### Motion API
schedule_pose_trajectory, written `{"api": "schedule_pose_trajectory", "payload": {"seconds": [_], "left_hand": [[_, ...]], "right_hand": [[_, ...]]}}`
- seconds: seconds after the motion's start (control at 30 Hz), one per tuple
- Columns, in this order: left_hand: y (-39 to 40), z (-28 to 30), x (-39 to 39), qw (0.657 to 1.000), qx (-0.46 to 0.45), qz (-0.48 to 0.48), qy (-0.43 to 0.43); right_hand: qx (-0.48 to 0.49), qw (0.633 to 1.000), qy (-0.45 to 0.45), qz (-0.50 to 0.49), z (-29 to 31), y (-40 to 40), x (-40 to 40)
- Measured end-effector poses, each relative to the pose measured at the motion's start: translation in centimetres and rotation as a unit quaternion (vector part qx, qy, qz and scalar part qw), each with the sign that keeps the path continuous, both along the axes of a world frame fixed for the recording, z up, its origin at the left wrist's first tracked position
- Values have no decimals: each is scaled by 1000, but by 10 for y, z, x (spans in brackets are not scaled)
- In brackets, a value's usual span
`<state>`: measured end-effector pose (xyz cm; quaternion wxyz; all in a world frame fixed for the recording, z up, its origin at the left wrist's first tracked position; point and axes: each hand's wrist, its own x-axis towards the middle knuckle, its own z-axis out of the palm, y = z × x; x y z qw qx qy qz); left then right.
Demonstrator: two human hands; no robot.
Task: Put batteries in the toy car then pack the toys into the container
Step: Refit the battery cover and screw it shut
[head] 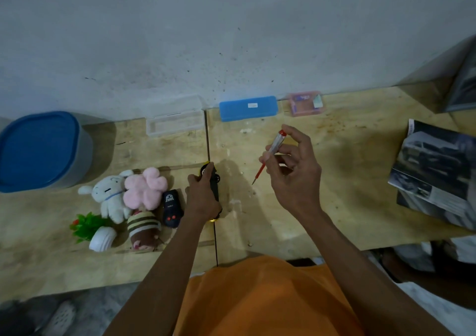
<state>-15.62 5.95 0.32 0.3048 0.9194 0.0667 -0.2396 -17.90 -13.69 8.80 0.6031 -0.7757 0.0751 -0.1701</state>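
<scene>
left hand (203, 196) curled shut, palm down, on the toy car (214, 181); right hand (293, 170) raised, fingers pinching the screwdriver (270, 152).

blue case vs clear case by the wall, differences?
The blue case is opaque; the clear case is see-through. The blue case is shut, while the clear case stands open, its lid tipped back against the wall. The blue case sits right of the table seam, the clear case left. Both are long, flat and rectangular.

The left hand (203, 199) wraps its grip around the toy car (214, 183) on the desk (334, 181). To its right, the right hand (293, 170) pinches a red-handled screwdriver (270, 152), tip angled down above the desk. Plush toys (134, 196) lie just left of the left grip.
</scene>
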Motion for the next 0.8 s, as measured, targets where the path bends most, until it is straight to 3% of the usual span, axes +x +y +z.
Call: {"api": "schedule_pose_trajectory", "payload": {"seconds": [0.13, 0.3, 0.43, 0.6, 0.8], "left_hand": [[-9, -10, -11, 998, 34, -6, -43], [-12, -16, -18, 995, -20, 30, -94], [-12, -17, -18, 989, -1, 49, -136], [-24, -23, -14, 987, 45, 59, -139], [-56, -35, -15, 987, 29, 104, -120]], "right_hand": [[0, 1000, 7, -2, -1, -10, -3], [9, 1000, 16, -2, -7, -22, -7], [13, 1000, 26, 4, -13, -30, -9], [13, 999, 32, 16, -21, -38, -7], [7, 998, 56, 25, -36, -49, 4]]}}
